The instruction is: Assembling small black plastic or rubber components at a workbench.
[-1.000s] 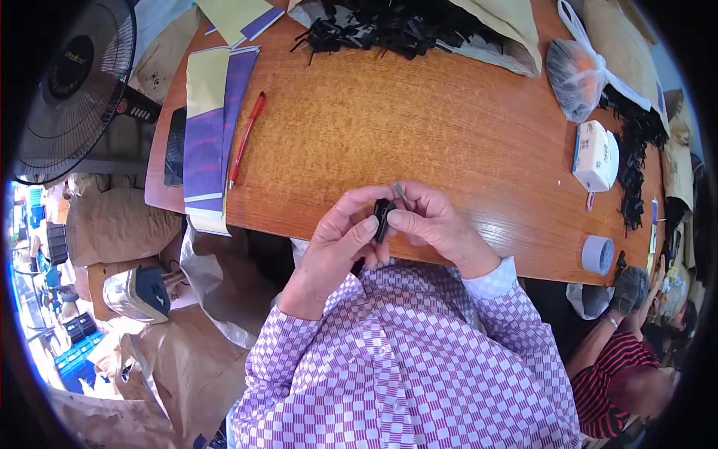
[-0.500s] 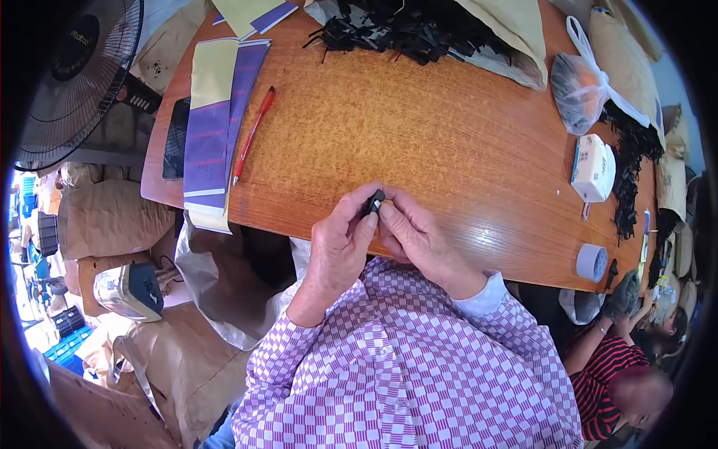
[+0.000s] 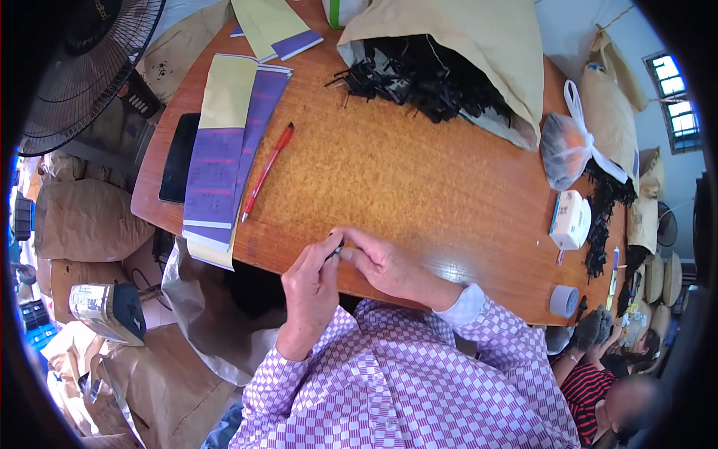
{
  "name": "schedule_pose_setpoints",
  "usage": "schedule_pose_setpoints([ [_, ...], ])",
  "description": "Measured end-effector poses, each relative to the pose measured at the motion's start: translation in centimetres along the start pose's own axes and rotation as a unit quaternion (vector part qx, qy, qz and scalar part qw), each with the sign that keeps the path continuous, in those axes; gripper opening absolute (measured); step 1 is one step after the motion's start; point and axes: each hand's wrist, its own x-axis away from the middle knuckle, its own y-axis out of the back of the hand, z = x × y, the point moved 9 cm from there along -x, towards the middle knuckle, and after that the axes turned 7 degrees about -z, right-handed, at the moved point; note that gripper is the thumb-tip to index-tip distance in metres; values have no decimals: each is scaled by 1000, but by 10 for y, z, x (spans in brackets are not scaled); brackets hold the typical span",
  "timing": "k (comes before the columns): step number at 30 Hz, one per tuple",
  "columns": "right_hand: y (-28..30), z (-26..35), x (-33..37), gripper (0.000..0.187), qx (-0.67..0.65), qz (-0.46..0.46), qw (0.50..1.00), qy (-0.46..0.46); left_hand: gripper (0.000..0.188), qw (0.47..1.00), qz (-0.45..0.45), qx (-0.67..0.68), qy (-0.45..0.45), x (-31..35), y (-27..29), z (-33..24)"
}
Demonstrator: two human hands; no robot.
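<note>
Near the table's front edge, both my hands meet around a small black part (image 3: 338, 248), mostly covered by fingers, so its exact kind does not show. My left hand (image 3: 310, 284) pinches it with the fingers pointing up and away. From the right, my right hand (image 3: 379, 266) closes on the same part with thumb and forefinger. At the far side of the table, a paper sack (image 3: 456, 30) lies open on its side, with many thin black strip-like pieces (image 3: 404, 75) spilling from its mouth.
A red pen (image 3: 267, 173), purple-and-yellow paper sheets (image 3: 217, 157) and a dark phone (image 3: 179, 159) lie left. On the right are a knotted plastic bag (image 3: 565, 150), white tissue pack (image 3: 571, 219), tape roll (image 3: 563, 301) and more black pieces (image 3: 598, 232). Another person (image 3: 598, 396) sits at right.
My hands have shifted slightly left and down in the picture, still gripping the small part, which is now more covered. The view has tilted, bringing more of the sack and wall into sight.
</note>
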Motion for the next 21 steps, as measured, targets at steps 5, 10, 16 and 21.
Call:
schedule_pose_setpoints([
  [5,48,17,-82,37,194,-21,973,121,26,997,-50,-52,39,23,48,13],
  [10,159,-9,-171,32,347,-261,900,42,26,981,-95,-150,77,42,94,52],
  [16,166,-16,-177,17,369,-286,873,139,36,939,-84,-330,39,46,112,64],
  [21,143,-23,-120,15,92,-190,977,34,41,982,-68,-20,172,30,77,38],
])
